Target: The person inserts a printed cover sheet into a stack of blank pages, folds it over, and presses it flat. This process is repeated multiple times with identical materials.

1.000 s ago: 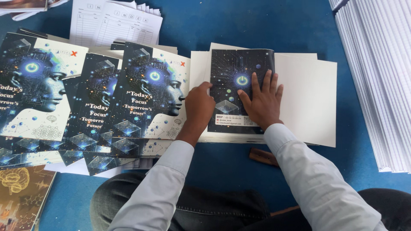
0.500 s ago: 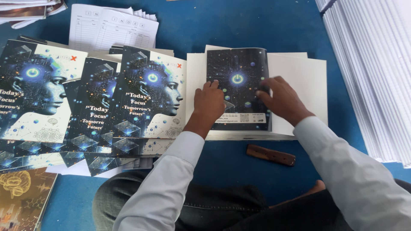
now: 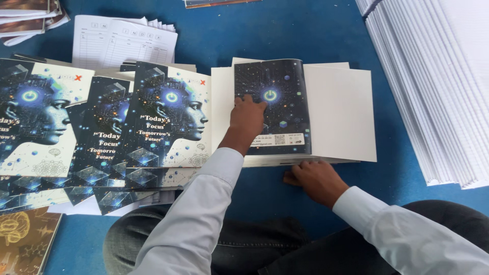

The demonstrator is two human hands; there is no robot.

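A dark printed cover (image 3: 280, 102) with a glowing blue circle lies folded on a stack of blank white sheets (image 3: 341, 112) on the blue floor. My left hand (image 3: 247, 118) presses flat on the cover's left part, fingers spread. My right hand (image 3: 318, 179) is down at the stack's near edge, its fingers over a small brown wooden piece (image 3: 291, 179) on the floor. Whether it grips the piece is not clear.
Several printed covers showing a blue robotic face (image 3: 168, 117) fan out to the left. Ruled index sheets (image 3: 122, 43) lie behind them. A tall pile of white paper (image 3: 438, 86) fills the right side. A brown cover (image 3: 23, 239) sits at the bottom left. My crossed legs (image 3: 244, 249) are below.
My right hand left the top of the dark cover and came down to the brown piece at the stack's near edge. My left hand stayed pressed on the cover.
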